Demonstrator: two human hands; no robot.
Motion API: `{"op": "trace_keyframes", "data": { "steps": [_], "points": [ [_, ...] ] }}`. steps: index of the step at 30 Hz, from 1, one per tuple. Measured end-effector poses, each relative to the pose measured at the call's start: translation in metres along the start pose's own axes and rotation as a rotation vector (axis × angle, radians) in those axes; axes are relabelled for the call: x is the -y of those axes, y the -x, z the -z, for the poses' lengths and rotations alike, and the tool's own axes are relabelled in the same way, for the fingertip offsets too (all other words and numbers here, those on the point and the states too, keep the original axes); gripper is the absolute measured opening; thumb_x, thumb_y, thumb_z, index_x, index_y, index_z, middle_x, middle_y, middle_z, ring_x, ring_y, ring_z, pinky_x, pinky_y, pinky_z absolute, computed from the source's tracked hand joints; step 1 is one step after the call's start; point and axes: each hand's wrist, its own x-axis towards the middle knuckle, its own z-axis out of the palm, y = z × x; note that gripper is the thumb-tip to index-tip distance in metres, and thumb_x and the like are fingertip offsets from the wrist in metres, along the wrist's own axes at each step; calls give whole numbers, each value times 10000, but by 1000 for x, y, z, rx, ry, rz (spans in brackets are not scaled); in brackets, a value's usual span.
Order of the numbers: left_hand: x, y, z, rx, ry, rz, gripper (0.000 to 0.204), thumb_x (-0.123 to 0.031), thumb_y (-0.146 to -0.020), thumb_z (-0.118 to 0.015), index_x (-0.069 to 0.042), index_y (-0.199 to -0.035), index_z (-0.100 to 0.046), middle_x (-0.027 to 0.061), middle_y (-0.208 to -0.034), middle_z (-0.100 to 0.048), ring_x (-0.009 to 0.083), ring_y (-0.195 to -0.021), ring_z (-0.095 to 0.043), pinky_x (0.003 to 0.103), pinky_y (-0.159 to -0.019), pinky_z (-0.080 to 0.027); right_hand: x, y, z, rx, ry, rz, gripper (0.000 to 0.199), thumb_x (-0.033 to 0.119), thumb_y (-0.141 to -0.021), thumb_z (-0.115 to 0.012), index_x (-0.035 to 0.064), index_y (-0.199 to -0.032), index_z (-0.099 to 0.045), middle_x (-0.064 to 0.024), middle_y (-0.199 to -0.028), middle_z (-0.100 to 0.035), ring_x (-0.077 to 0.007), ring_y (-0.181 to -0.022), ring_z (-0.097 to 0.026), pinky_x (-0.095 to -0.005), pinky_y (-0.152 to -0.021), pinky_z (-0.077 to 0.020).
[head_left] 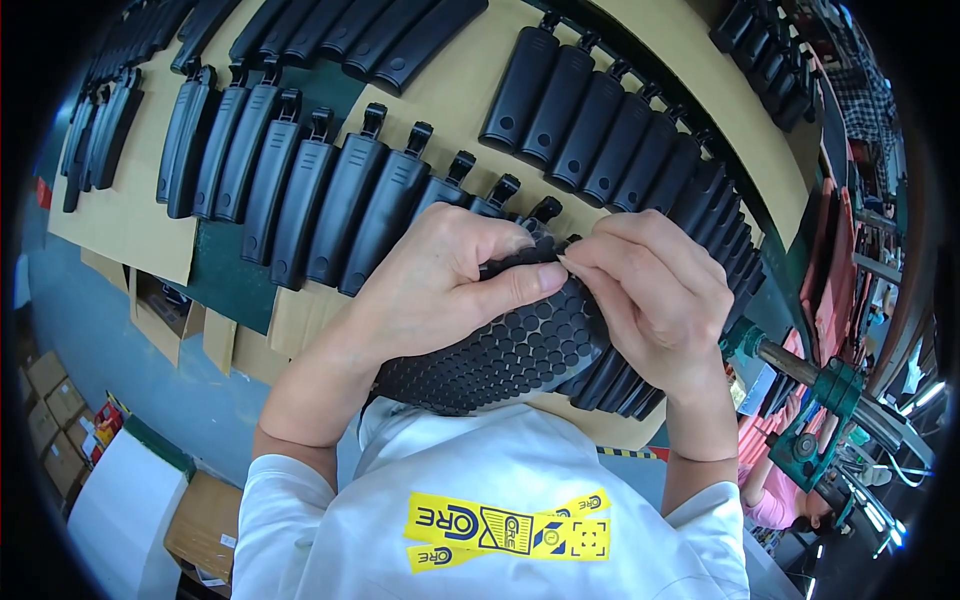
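A bent sheet of round black pads (520,345), set in close rows on a clear backing, is held up in front of my chest. My left hand (450,270) grips its upper edge, thumb lying over the front. At that same edge my right hand (655,290) is closed in a pinch, thumb against forefinger. Whether a single loose pad is between those fingertips is too small to tell. Just beyond the hands lies a row of long, curved black plastic mudguards (333,205) with clips at their far ends; the sheet and hands partly cover some.
More mudguards (575,115) lie in rows farther back on cardboard (140,225) over a green table. A green metal clamp and pipe (815,400) stand at the right. A person in pink (770,495) is beyond it. Cartons (200,525) stand at lower left.
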Motion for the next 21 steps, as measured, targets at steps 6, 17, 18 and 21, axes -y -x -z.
{"op": "trace_keyframes", "data": {
  "steps": [6,17,18,21],
  "points": [
    [-1,-2,-2,-4,2,-25,347,-176,-919,-718,9,-661,-577,36,-529,-455,159,-479,-340,301,-481,-338,-21,-15,13,-53,-194,-228,6,-16,-842,-725,-18,-836,-725,-67,-892,-662,-170,-694,-566,-269,-610,-447],
    [-2,-2,3,42,-144,-70,331,-174,-907,-711,11,-661,-589,92,-531,-469,255,-454,-349,335,-488,-354,-91,-94,-33,388,-252,-149,82,-14,-903,-693,-28,-823,-684,-21,-981,-594,-108,-757,-485,-231,-637,-383],
    [-2,-3,3,50,-154,-78,325,-171,-906,-709,12,-663,-593,99,-531,-473,265,-451,-353,337,-488,-354,-93,-95,-35,422,-255,-134,89,-14,-907,-690,-27,-819,-681,-21,-984,-586,-107,-757,-478,-232,-636,-383],
    [-2,-2,2,35,-150,-86,313,-161,-903,-707,12,-665,-600,113,-536,-490,277,-449,-363,341,-488,-356,-94,-97,-36,436,-245,-129,102,-10,-910,-688,-24,-811,-672,-20,-986,-571,-108,-769,-474,-233,-638,-380]
  ]
}}
